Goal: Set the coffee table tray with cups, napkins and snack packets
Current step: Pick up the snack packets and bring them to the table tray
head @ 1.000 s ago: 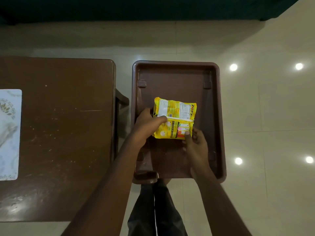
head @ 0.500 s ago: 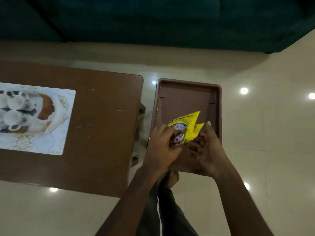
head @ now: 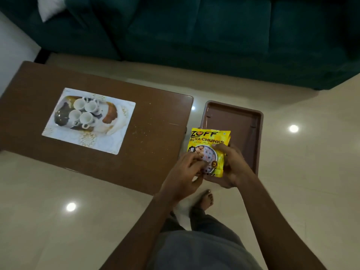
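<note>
The packet (head: 209, 142) is bright yellow and its front faces the camera. "ZOFF" runs across the top in slanted black letters, and "SOYA CHUNKS" sits below it in black capitals. A thin line of script under that is too small to read. A dark badge at the lower left reads "10" with a rupee sign. Beside the badge is a picture of a round bowl of pale chunks, and a small round seal sits near the bottom right. A second yellow edge shows behind the packet's right side. I cannot tell whether that is another packet.

Both hands are close together and clamped on the packet, which is held upright in the air. The left hand (head: 184, 172) pinches the lower left corner. The right hand (head: 234, 165) wraps the right side, with its fingertips on the front.

Just beyond and under the hands lies the brown tray (head: 260, 131), deep-walled, on the pale floor (head: 292, 172). Left of the left hand stands the brown table (head: 152, 133). Farther left on the table is a white patterned tray (head: 124, 139) with four white cups (head: 86, 117) clustered together. A bare foot (head: 206, 197) is below the hands. A dark green sofa (head: 194, 36) is well beyond them.
</note>
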